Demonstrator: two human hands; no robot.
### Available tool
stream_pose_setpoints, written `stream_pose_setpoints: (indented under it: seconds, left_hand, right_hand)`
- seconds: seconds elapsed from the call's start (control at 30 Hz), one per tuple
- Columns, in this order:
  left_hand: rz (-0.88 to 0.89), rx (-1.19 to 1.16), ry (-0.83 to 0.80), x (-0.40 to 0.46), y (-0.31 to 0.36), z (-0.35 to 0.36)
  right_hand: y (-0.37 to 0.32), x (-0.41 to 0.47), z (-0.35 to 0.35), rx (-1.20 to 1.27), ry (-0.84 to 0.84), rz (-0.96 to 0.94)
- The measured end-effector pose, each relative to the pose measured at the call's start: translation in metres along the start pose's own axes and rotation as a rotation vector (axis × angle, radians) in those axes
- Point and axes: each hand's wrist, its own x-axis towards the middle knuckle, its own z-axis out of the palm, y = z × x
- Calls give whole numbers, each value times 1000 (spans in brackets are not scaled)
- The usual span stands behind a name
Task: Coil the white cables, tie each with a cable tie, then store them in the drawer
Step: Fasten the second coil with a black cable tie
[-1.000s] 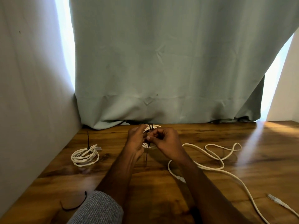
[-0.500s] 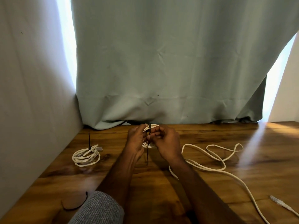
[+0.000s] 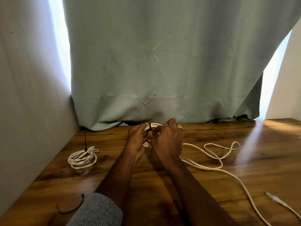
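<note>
Above the wooden table (image 3: pixel 244 160), my left hand (image 3: pixel 136 141) grips a small white cable coil (image 3: pixel 146 144), most of it hidden between my hands. My right hand (image 3: pixel 167 141) pinches the black cable tie (image 3: pixel 150 128) that wraps the coil's top; the tie's tail hangs down between my wrists. A tied white coil (image 3: pixel 82 158) with a black tie sticking up lies at the left. A loose white cable (image 3: pixel 216 165) sprawls to the right, its plug end (image 3: pixel 273 199) near the front right.
A spare black cable tie (image 3: pixel 73 207) lies at the front left beside my grey sleeve. A grey-green curtain (image 3: pixel 162 62) hangs behind the table and a wall (image 3: pixel 29 95) closes the left side. No drawer is in view.
My right hand has shifted slightly right and opened out a little, pulling at the tie on the coil. The left hand keeps its hold.
</note>
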Motion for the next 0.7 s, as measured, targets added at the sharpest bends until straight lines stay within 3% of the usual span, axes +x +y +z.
stream_pose_setpoints:
  seconds: [0.2, 0.33, 0.53, 0.7]
  left_hand:
    - [-36, -91, -106, 6, 2, -3]
    - [-19, -96, -153, 4, 4, -4]
    - [-49, -56, -223, 1, 3, -3]
    - [-62, -35, -242, 1, 1, -6]
  right_hand:
    - [20, 4, 9, 605, 83, -138]
    - [26, 11, 7, 677, 140, -193]
    - [30, 8, 3, 712, -21, -87]
    - [30, 9, 5, 883, -140, 1]
